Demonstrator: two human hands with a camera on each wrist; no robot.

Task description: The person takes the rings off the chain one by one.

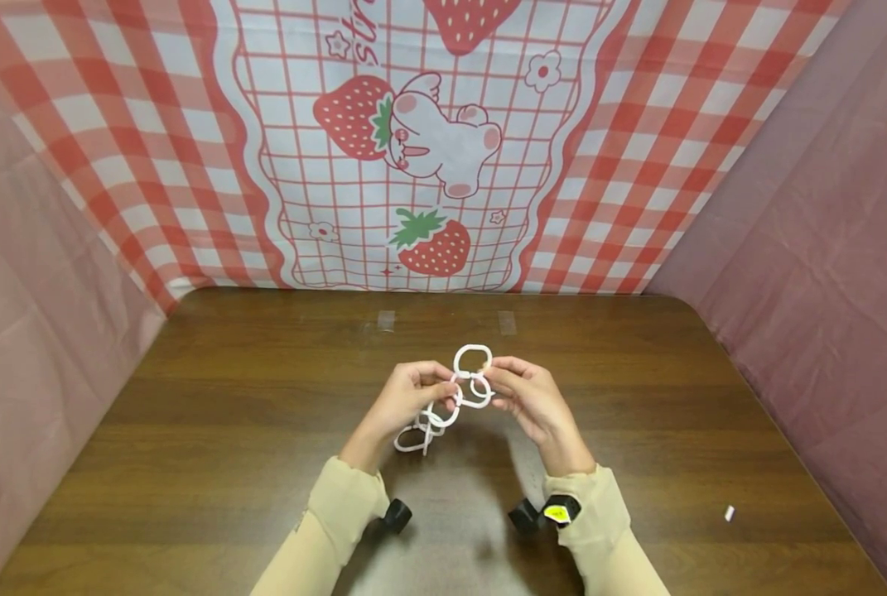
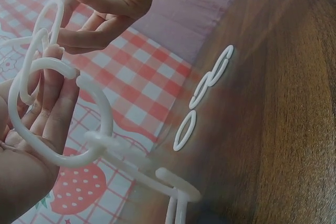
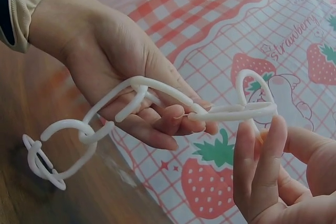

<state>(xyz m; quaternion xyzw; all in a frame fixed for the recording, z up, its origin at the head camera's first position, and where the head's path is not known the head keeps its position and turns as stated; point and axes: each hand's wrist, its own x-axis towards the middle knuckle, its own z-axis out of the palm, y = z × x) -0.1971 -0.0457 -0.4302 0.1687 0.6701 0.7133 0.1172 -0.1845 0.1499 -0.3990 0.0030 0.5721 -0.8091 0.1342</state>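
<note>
Pinched in the nearly closed left grip (image 1: pixel 412 399) and right grip (image 1: pixel 537 404), a white link chain (image 3: pixel 156 84) is held over the table (image 1: pixel 190 463), a strawberry-printed cloth (image 1: pixel 488 236) being hung beyond the chain and a small white piece (image 1: pixel 730 513) seen well to its right.

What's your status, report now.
Left fingers pinching white chain. Right fingers holding it near one end. Other links on table, seemingly out of the way.

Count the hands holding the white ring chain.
2: the left hand pinches the chain partway along, the right hand near the end sitting uppermost in the head view. No others show.
</note>
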